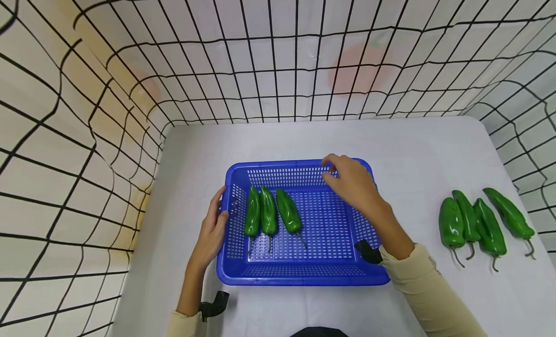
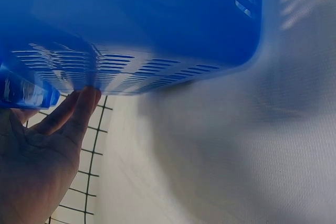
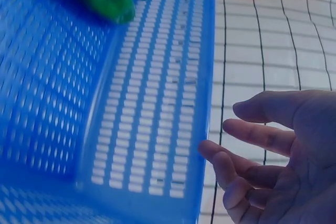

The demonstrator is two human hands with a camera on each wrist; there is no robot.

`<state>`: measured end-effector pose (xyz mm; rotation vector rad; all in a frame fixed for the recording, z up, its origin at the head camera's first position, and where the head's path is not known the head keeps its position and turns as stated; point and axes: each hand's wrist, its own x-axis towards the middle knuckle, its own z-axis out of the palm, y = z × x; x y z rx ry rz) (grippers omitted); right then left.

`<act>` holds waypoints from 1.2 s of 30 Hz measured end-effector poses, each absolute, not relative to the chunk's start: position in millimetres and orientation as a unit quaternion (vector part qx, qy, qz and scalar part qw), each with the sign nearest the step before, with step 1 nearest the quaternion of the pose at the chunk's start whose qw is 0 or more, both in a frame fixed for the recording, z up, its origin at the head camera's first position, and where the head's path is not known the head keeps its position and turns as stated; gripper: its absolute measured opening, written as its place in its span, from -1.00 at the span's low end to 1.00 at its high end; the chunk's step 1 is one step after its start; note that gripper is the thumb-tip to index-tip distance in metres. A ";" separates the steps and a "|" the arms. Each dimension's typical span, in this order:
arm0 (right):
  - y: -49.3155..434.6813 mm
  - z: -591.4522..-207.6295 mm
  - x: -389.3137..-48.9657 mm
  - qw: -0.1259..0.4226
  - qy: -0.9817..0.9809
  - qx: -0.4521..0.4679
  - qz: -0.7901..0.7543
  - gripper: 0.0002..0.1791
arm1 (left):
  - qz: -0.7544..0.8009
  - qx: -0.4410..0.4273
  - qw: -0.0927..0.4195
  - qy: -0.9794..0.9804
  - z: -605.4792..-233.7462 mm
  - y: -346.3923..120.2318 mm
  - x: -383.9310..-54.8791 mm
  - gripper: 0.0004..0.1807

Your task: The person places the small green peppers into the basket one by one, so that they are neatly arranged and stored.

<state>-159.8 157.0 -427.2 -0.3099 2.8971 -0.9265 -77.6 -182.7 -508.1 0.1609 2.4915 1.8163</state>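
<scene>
A blue plastic basket [image 1: 304, 281] with slotted walls stands on the table, and three long green peppers [image 1: 288, 211] lie side by side in its left half. At its left side, my left hand [image 1: 211, 233] touches the outer wall just under the rim with fairly straight fingers [image 2: 79, 116]. My right hand [image 1: 354, 182] is over the far right corner of the basket, holding nothing. Its fingers are loosely bent and spread apart, with the fingertips [image 3: 207, 148] right at the rim in the right wrist view.
Several more green peppers [image 1: 469, 221] lie on the white tabletop [image 1: 412, 148] to the right of the basket. A black wire grid [image 1: 278, 66] fences the table at the back, left and right. A dark rounded object [image 1: 319, 332] shows at the near edge.
</scene>
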 end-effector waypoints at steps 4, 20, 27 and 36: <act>176.1 -423.8 -156.0 0.018 0.947 -0.094 -0.306 -0.65 | 0.590 0.052 0.028 0.805 -509.3 -181.9 -77.8 -0.35; 251.9 -440.2 -135.3 0.002 0.956 -0.008 -0.293 -0.59 | 0.580 0.055 0.022 0.812 -509.8 -183.4 -77.7 -0.34; 293.0 -458.0 -124.8 -0.005 0.961 0.029 -0.274 -0.57 | 0.579 0.058 0.020 0.813 -510.6 -184.0 -78.3 -0.35; 343.2 -471.2 -111.5 0.021 0.968 0.046 -0.244 -0.55 | 0.580 0.055 0.023 0.812 -510.3 -183.9 -78.5 -0.35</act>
